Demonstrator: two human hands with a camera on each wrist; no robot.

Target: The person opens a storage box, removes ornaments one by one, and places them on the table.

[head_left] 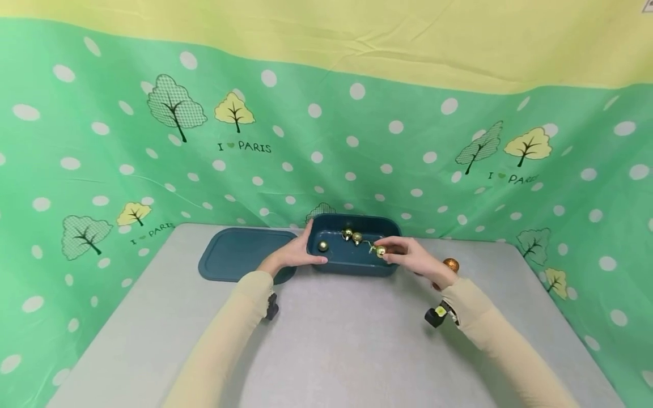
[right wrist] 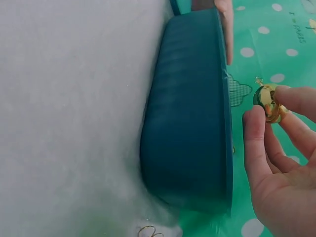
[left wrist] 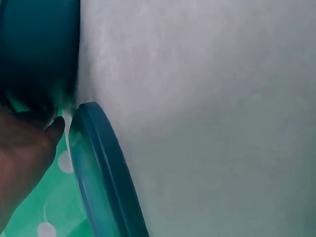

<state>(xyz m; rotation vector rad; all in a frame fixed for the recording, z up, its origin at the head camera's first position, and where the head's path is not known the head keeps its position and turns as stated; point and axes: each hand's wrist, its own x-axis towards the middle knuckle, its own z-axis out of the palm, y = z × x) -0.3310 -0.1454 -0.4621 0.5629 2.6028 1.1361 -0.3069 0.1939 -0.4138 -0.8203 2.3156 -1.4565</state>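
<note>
A dark blue plastic box [head_left: 352,268] stands open at the table's far edge. My left hand [head_left: 296,250] holds its left end, thumb over the front rim and another finger along the left side. Over the right part of the box, my right hand [head_left: 410,258] pinches a shiny gold bauble [right wrist: 269,103] between thumb and fingertips. Inside, one gold bauble [head_left: 323,246] lies near the left end. Two more, a gold bauble [head_left: 348,233] and its neighbour bauble [head_left: 357,238], lie side by side towards the back.
The flat blue lid [head_left: 229,255] lies left of the box, partly behind my left forearm. A copper glittery bauble [head_left: 451,264] rests on the grey table [head_left: 331,340] beyond my right wrist. A green dotted curtain [head_left: 285,187] hangs close behind the box.
</note>
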